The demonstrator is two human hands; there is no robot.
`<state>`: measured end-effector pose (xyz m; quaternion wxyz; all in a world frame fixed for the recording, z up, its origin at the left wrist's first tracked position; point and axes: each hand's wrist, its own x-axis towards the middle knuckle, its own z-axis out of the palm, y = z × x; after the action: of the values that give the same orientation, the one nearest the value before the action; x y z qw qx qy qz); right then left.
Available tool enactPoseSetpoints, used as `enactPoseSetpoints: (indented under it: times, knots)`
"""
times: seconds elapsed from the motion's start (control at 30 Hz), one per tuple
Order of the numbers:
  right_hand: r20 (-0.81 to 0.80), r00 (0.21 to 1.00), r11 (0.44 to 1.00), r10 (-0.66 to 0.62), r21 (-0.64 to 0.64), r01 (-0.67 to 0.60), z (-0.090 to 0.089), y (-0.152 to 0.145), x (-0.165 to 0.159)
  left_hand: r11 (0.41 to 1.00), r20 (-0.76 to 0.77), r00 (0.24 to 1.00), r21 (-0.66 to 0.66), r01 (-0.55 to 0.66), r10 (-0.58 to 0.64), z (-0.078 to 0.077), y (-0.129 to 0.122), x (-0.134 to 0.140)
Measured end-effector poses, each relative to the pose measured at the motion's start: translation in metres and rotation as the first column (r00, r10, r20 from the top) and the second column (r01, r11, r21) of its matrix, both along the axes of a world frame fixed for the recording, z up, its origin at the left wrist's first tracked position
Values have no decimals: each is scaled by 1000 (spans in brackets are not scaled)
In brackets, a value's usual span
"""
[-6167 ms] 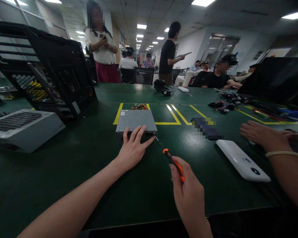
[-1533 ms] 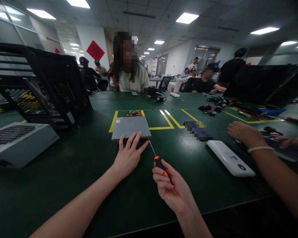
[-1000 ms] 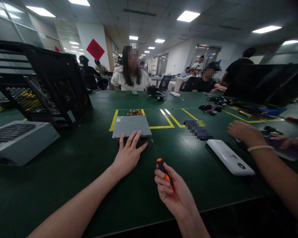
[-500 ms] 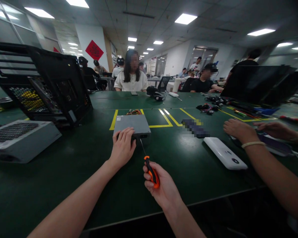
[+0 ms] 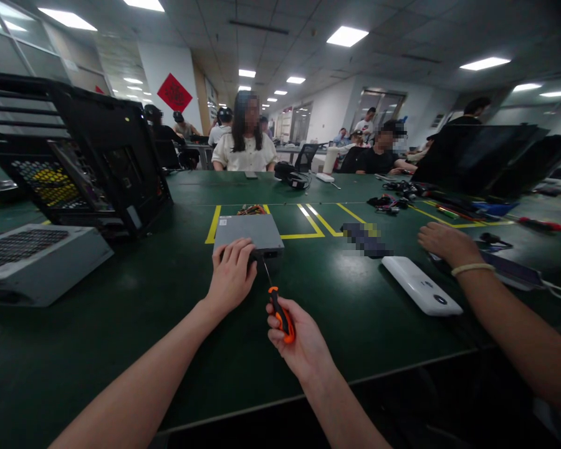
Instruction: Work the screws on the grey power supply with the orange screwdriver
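Observation:
A grey computer power supply (image 5: 257, 229) lies on the green table, its coloured cables (image 5: 251, 210) showing behind it. Steadying its near left corner is my left hand (image 5: 232, 268), fingers over the top and thumb against the near side. My right hand (image 5: 299, 340) is closed round the black and orange handle of a screwdriver (image 5: 281, 313). The thin shaft points up and left to the near face of the power supply, beside the socket. Whether the tip sits in a screw is too small to tell.
An open black computer case (image 5: 135, 187) and a second power supply (image 5: 42, 262) stand at left. At right are a white device (image 5: 421, 285), a pixelated dark object (image 5: 365, 240) and a co-worker's hand (image 5: 449, 243). Cables (image 5: 390, 204) lie farther back; a person sits opposite.
The screwdriver and my right hand have shifted slightly up and left, the tip now closer to the power supply. At right, the co-worker's second hand has left the view.

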<state>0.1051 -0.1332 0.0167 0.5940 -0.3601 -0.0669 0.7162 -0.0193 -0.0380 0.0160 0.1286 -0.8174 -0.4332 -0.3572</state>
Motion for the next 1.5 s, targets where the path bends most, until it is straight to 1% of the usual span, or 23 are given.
enactPoseSetpoints:
  times: [0.1, 0.17, 0.23, 0.33, 0.4, 0.57, 0.63, 0.73, 0.8, 0.93, 1.0, 1.03, 1.1, 1.17, 1.23, 1.27, 1.33, 1.4, 1.43, 1.47, 1.5]
  knots:
    - [64, 995, 997, -71, 13, 71, -1, -1, -4, 1000, 5, 1000, 2, 0, 0, -1, 1, -1]
    - [80, 993, 997, -82, 1, 82, -1, -1, -6, 1000, 9, 1000, 4, 1, -1, -2, 2, 0]
    - [54, 998, 999, -37, -38, 39, 1, -1, -6, 1000, 14, 1000, 5, 0, -1, -3, 2, 0]
    - [-27, 996, 992, 89, -84, -91, 3, -1, -7, 1000, 22, 1000, 14, 0, 0, -4, 3, 1]
    - [-82, 990, 987, 119, -94, -126, 4, -1, -7, 1000, 30, 1000, 23, 3, -4, -4, 4, 1]
    - [-133, 991, 998, 30, -54, -37, 2, -1, -8, 999, 64, 998, 33, 19, -22, -5, 4, 0]
    - [-147, 989, 997, 30, -72, -42, 1, -1, -8, 999, 77, 997, 36, 20, -23, -5, 4, 0]
    - [-185, 979, 987, 91, -111, -112, 3, -1, -7, 999, 95, 995, 42, 27, -31, -5, 4, 0]
    - [-202, 973, 985, 112, -107, -136, 4, 0, -7, 997, 111, 993, 57, 41, -48, -4, 5, -1]
    - [-234, 971, 993, 52, -92, -76, 4, 0, -10, 994, 164, 984, 101, 49, -65, -2, 4, -3]
    - [-240, 970, 992, 44, -102, -71, 3, 0, -11, 995, 194, 977, 69, 77, -89, -1, 3, -3]
    - [-242, 969, 991, 50, -110, -78, 3, 0, -11, 995, 217, 971, 22, 96, -98, -1, 2, -3]
    - [-247, 967, 987, 67, -127, -101, 3, 0, -11, 984, 271, 959, -134, 119, -79, -1, 0, -2]
    - [-253, 963, 984, 95, -123, -129, 4, 0, -11, 940, 311, 950, -318, 120, -16, -3, 0, 1]
    - [-260, 959, 985, 113, -101, -144, 4, 0, -10, 864, 352, 936, -474, 169, 10, -5, 0, 5]
    - [-267, 957, 986, 115, -89, -143, 4, 0, -10, 809, 392, 920, -543, 224, 8, -6, 0, 7]
    - [-284, 953, 989, 101, -72, -126, 3, 0, -10, 661, 509, 861, -652, 372, 18, -8, 1, 11]
    - [-288, 955, 993, 68, -75, -93, 3, 0, -10, 507, 620, 782, -693, 513, 55, -9, 2, 14]
    - [-282, 958, 993, 51, -85, -78, 3, -1, -10, 451, 662, 746, -690, 566, 75, -9, 2, 15]
    - [-272, 962, 993, 40, -98, -69, 3, 0, -10, 415, 695, 714, -678, 607, 92, -9, 1, 16]
    - [-260, 965, 992, 36, -110, -67, 3, 0, -11, 395, 720, 686, -664, 635, 107, -9, 1, 17]
